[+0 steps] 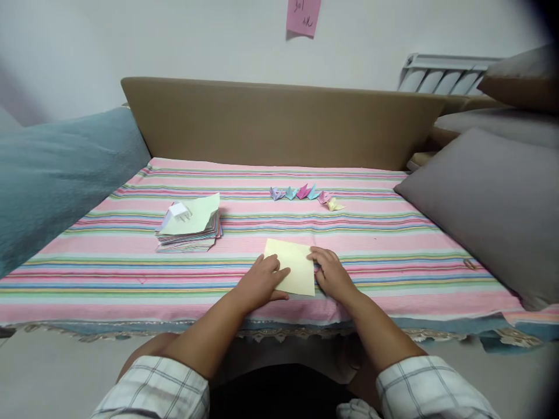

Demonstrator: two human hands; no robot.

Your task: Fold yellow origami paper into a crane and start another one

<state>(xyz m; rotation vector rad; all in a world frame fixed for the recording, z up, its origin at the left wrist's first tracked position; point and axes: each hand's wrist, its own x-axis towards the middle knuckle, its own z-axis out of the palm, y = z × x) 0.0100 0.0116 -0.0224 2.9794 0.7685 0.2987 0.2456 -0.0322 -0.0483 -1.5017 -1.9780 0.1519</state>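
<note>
Yellow paper (299, 269) between left hand (263, 280) and right hand (331, 273)

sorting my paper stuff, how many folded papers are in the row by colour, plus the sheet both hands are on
Purple folded paper: 1
Blue-green folded papers: 2
Pink folded papers: 2
Yellow folded paper: 1
Pale yellow sheet: 1
Total: 7
</note>
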